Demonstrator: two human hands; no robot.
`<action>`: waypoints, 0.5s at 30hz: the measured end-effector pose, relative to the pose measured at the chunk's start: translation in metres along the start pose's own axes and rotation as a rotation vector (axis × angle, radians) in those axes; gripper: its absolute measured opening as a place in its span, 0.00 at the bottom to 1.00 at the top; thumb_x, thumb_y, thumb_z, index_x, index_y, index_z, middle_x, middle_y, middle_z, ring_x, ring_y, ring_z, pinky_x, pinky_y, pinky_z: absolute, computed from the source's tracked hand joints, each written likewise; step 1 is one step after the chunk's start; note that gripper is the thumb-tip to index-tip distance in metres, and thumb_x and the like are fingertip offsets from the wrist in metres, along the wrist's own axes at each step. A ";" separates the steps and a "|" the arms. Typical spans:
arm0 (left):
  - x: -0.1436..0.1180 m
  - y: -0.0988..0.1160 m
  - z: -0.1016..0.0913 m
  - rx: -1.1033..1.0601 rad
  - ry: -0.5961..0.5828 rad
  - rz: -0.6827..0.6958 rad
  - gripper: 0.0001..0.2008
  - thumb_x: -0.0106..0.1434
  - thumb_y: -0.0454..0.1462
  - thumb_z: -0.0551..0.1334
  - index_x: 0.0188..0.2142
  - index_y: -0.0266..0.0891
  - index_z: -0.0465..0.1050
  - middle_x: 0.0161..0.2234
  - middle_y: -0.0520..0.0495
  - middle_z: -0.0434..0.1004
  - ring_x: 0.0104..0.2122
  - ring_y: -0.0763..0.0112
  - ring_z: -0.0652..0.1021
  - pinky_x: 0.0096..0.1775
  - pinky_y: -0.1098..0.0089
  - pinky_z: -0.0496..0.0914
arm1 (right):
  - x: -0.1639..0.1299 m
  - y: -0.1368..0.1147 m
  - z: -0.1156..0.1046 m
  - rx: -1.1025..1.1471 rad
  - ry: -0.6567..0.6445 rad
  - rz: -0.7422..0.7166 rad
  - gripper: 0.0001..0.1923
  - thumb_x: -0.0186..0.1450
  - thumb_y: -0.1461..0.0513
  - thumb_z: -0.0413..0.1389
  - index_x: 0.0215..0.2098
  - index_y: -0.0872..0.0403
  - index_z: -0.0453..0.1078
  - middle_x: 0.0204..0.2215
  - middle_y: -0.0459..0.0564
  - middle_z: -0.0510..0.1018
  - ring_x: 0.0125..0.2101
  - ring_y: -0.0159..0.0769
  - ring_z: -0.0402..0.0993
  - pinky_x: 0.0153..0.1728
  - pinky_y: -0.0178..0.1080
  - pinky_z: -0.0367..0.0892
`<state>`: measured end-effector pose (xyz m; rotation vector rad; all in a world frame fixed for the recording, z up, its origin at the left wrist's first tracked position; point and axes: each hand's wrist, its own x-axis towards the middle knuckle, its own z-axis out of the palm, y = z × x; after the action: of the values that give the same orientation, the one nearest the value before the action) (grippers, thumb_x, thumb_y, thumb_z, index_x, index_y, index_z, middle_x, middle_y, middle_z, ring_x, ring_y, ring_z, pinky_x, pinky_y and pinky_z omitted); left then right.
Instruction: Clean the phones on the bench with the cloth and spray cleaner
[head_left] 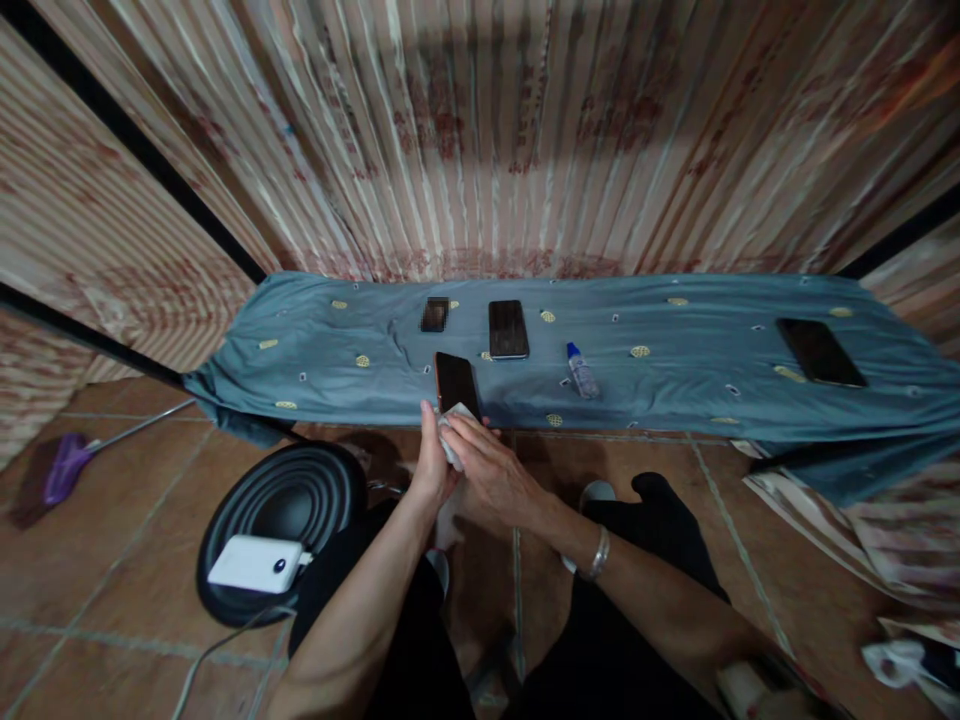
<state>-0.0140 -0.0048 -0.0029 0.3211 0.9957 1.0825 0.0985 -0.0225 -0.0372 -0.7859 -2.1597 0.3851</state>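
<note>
Low in the middle of the view, my left hand (430, 456) grips a dark smartphone (455, 383) with an orange-brown edge, its thumb along the phone's left side. Over the lower part of the screen, my right hand (487, 458) presses a white cloth or tissue (452, 455) with its fingers together. The phone's upper half shows beyond the fingers. Past it, on the blue cloth, lie another smartphone (508, 330) and a small dark item (435, 314), partly blurred out. To their right is a small clear bottle (582, 372) with a blue cap.
A tablet-like dark phone (821, 352) lies at the right of the cloth-covered surface (675, 385). On a round black stool (330, 500) at lower left sits a white power bank (259, 563) with a cable. A purple broom (66, 468) lies on the tiled floor. Striped curtains hang behind.
</note>
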 end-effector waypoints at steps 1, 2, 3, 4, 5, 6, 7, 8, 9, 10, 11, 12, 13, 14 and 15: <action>0.000 0.001 0.000 -0.004 -0.014 -0.011 0.41 0.64 0.63 0.40 0.32 0.32 0.77 0.33 0.35 0.82 0.44 0.57 0.82 0.48 0.62 0.75 | -0.002 0.000 0.001 -0.010 0.004 -0.008 0.28 0.69 0.70 0.40 0.68 0.60 0.53 0.64 0.62 0.64 0.67 0.42 0.53 0.65 0.52 0.60; 0.000 0.003 0.001 -0.011 -0.021 -0.024 0.43 0.63 0.64 0.39 0.31 0.31 0.78 0.32 0.35 0.81 0.43 0.57 0.82 0.49 0.62 0.74 | -0.003 0.000 0.002 -0.020 0.005 -0.017 0.28 0.70 0.69 0.40 0.68 0.60 0.52 0.63 0.62 0.64 0.67 0.42 0.54 0.65 0.52 0.61; 0.000 0.004 0.002 -0.024 -0.025 -0.033 0.44 0.63 0.64 0.39 0.32 0.30 0.78 0.33 0.34 0.81 0.43 0.56 0.82 0.49 0.62 0.74 | -0.004 0.001 0.003 -0.030 0.004 -0.026 0.28 0.70 0.69 0.40 0.68 0.60 0.51 0.63 0.62 0.64 0.67 0.43 0.54 0.65 0.53 0.61; 0.001 0.005 0.002 -0.045 -0.027 -0.034 0.44 0.62 0.65 0.40 0.33 0.29 0.78 0.33 0.33 0.81 0.43 0.56 0.82 0.50 0.62 0.74 | -0.005 0.002 0.003 -0.040 0.001 -0.036 0.28 0.70 0.69 0.40 0.68 0.60 0.51 0.63 0.62 0.64 0.67 0.43 0.54 0.65 0.54 0.61; 0.001 0.006 0.003 -0.072 -0.029 -0.031 0.45 0.61 0.66 0.40 0.35 0.28 0.78 0.34 0.32 0.81 0.44 0.55 0.81 0.50 0.62 0.74 | -0.006 0.004 0.002 -0.053 0.000 -0.045 0.28 0.70 0.69 0.40 0.68 0.60 0.51 0.63 0.62 0.65 0.67 0.44 0.54 0.65 0.55 0.60; 0.002 0.007 0.003 -0.098 -0.035 -0.026 0.46 0.60 0.66 0.41 0.37 0.26 0.78 0.35 0.31 0.82 0.44 0.55 0.81 0.50 0.61 0.74 | -0.006 0.006 0.001 -0.069 0.000 -0.054 0.28 0.70 0.69 0.40 0.68 0.61 0.52 0.62 0.63 0.66 0.67 0.44 0.54 0.65 0.55 0.60; 0.003 0.009 0.004 -0.121 -0.042 -0.012 0.46 0.60 0.66 0.43 0.40 0.25 0.78 0.36 0.30 0.82 0.44 0.55 0.81 0.50 0.61 0.74 | -0.006 0.008 -0.001 -0.088 0.004 -0.059 0.28 0.70 0.70 0.39 0.67 0.62 0.53 0.61 0.64 0.66 0.67 0.45 0.54 0.65 0.55 0.60; 0.004 0.010 0.005 -0.138 -0.049 0.007 0.46 0.61 0.66 0.43 0.43 0.25 0.77 0.36 0.31 0.82 0.44 0.55 0.81 0.49 0.61 0.75 | -0.007 0.010 -0.003 -0.109 0.013 -0.058 0.27 0.70 0.70 0.39 0.66 0.63 0.55 0.61 0.65 0.67 0.66 0.45 0.54 0.65 0.55 0.60; 0.004 0.011 0.005 -0.147 -0.055 0.028 0.45 0.62 0.65 0.43 0.46 0.25 0.76 0.36 0.32 0.82 0.44 0.56 0.81 0.48 0.61 0.75 | -0.007 0.012 -0.006 -0.128 0.023 -0.050 0.27 0.70 0.71 0.39 0.66 0.64 0.56 0.60 0.66 0.68 0.66 0.46 0.55 0.65 0.54 0.61; 0.004 0.012 0.006 -0.150 -0.054 0.050 0.43 0.64 0.63 0.43 0.49 0.26 0.75 0.35 0.34 0.82 0.43 0.57 0.82 0.46 0.62 0.76 | -0.008 0.014 -0.008 -0.141 0.031 -0.037 0.26 0.70 0.71 0.39 0.65 0.65 0.58 0.60 0.66 0.68 0.66 0.46 0.55 0.64 0.54 0.61; 0.004 0.013 0.008 -0.146 -0.045 0.072 0.40 0.65 0.61 0.43 0.50 0.28 0.74 0.35 0.36 0.82 0.42 0.59 0.82 0.45 0.63 0.76 | -0.008 0.015 -0.011 -0.146 0.039 -0.021 0.26 0.70 0.71 0.39 0.65 0.64 0.58 0.60 0.66 0.68 0.66 0.46 0.56 0.64 0.54 0.61; 0.004 0.014 0.009 -0.137 -0.030 0.091 0.38 0.67 0.59 0.43 0.51 0.30 0.74 0.33 0.38 0.83 0.40 0.61 0.83 0.43 0.64 0.77 | -0.009 0.016 -0.013 -0.144 0.047 -0.004 0.26 0.70 0.70 0.40 0.65 0.63 0.58 0.60 0.65 0.68 0.66 0.46 0.56 0.64 0.54 0.62; 0.004 0.014 0.010 -0.123 -0.015 0.100 0.36 0.67 0.58 0.44 0.51 0.31 0.74 0.32 0.40 0.83 0.39 0.62 0.83 0.42 0.65 0.77 | -0.010 0.016 -0.014 -0.137 0.052 0.013 0.25 0.70 0.69 0.41 0.65 0.62 0.58 0.60 0.64 0.68 0.66 0.45 0.57 0.64 0.53 0.62; 0.004 0.014 0.011 -0.105 -0.003 0.102 0.36 0.68 0.58 0.44 0.50 0.32 0.74 0.32 0.41 0.83 0.38 0.63 0.83 0.41 0.66 0.77 | -0.011 0.015 -0.015 -0.126 0.055 0.028 0.25 0.71 0.68 0.42 0.66 0.60 0.58 0.61 0.63 0.68 0.65 0.45 0.58 0.64 0.54 0.62; 0.004 0.013 0.012 -0.087 0.001 0.098 0.36 0.67 0.59 0.43 0.48 0.32 0.76 0.31 0.41 0.82 0.37 0.63 0.83 0.40 0.67 0.77 | -0.011 0.014 -0.015 -0.115 0.056 0.040 0.25 0.71 0.67 0.43 0.66 0.58 0.57 0.61 0.61 0.68 0.65 0.45 0.58 0.64 0.54 0.62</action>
<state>-0.0117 0.0077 0.0106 0.3014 0.9389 1.2115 0.1213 -0.0191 -0.0406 -0.8949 -2.1314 0.2588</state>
